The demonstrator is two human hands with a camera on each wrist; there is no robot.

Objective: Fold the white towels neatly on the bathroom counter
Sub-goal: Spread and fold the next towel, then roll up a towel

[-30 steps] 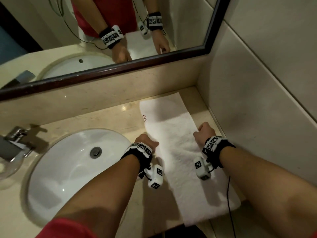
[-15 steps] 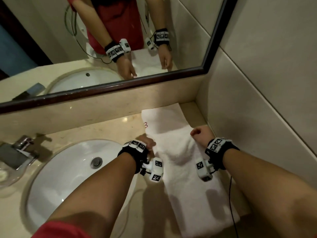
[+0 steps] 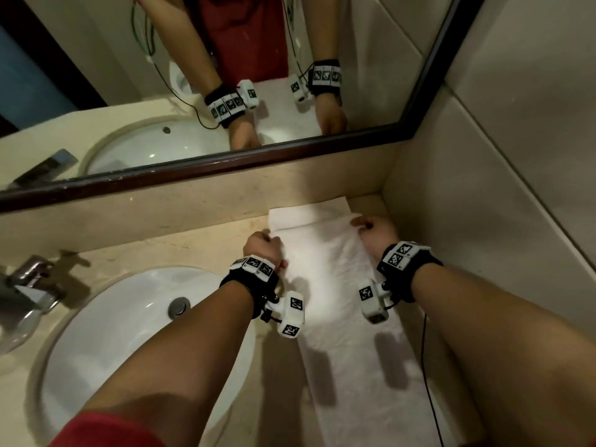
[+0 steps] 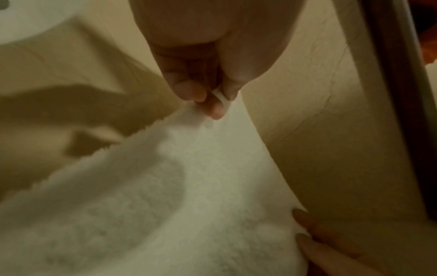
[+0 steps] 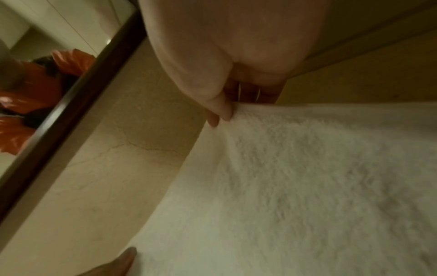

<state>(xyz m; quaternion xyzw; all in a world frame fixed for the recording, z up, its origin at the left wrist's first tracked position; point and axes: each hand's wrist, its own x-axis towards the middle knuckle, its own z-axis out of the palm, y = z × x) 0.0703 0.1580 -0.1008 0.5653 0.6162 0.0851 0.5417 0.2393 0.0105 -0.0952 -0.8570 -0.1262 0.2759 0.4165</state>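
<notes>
Both hands are carrying a fold of the white towel (image 3: 325, 272) farther back than a second ago, nearly onto its far end by the backsplash. The left hand (image 3: 263, 250) and right hand (image 3: 375, 233) are each pinching a corner in their fingers (image 4: 214, 104). The towel is lying lengthwise on the counter (image 3: 206, 240) beside the sink (image 3: 106, 321); this fold looks almost laid.

One white towel (image 3: 342, 304) lies on one beige stone counter (image 3: 200, 240). Two hands hold it, a left hand (image 3: 263, 248) and a right hand (image 3: 375, 232). Each wrist wears one black band, two in all, and each band carries one white camera block. One round white sink (image 3: 106, 333) has one metal drain plug (image 3: 178, 306). One chrome faucet (image 3: 30, 285). One dark-framed mirror (image 3: 225, 159).
</notes>
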